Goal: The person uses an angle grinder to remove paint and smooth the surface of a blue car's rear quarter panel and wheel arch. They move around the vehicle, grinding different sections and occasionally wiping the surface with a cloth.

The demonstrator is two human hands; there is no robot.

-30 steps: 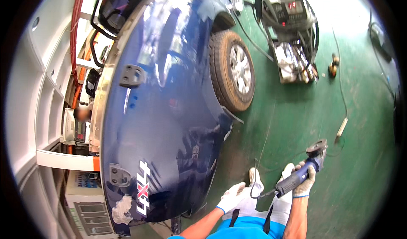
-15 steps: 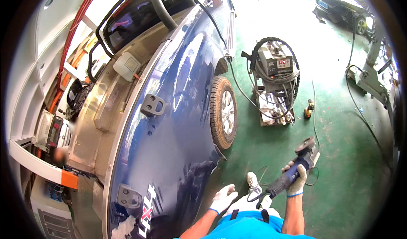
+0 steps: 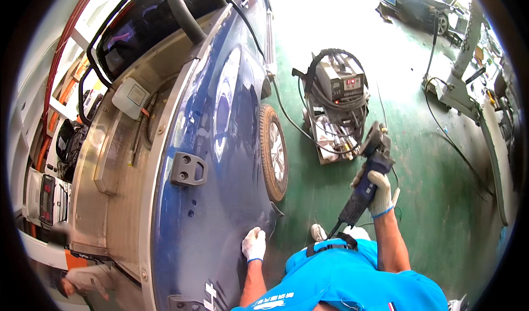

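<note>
My right hand (image 3: 380,194), in a white glove with a blue cuff, is wrapped round the body of a dark blue angle grinder (image 3: 359,196). The grinder's head tilts up and away from me, and its cord trails down toward my waist. My left hand (image 3: 254,245), gloved too, has its fingers curled in and lies against the rear side panel (image 3: 220,214) of a blue pickup truck. Dull, greyish patches cover this lower part of the panel. Nothing shows in the left hand. A dark bracket (image 3: 188,169) is fixed higher on the panel.
Past the rear wheel (image 3: 273,152) stands a wheeled machine (image 3: 340,85) with coiled cables and a tray of parts. A cable runs from it to the truck. At right is a lift post (image 3: 458,87); another person (image 3: 91,278) is beyond the truck bed (image 3: 118,200).
My left hand has moved from in front of my body onto the truck's panel, its fingers curling. The grinder stays in my right hand, raised slightly. My view has shifted right.
</note>
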